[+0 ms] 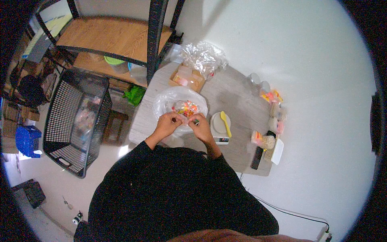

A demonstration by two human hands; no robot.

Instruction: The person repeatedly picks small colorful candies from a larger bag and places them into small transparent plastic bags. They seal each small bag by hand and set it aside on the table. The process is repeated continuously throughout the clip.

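The grip of left hand (169, 123) and right hand (200, 126) is pinched closed on a small translucent plastic piece (185, 120). It is over the near part of a plastic bag (161, 103), left of the digital scale (221, 140).

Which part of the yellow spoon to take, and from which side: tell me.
Take the yellow spoon by its narrow handle, near the free end, probably best from the person's near right side. It lies across a round white dish, wider end away from the person, handle slanting back and rightward, so the grip should meet little there.
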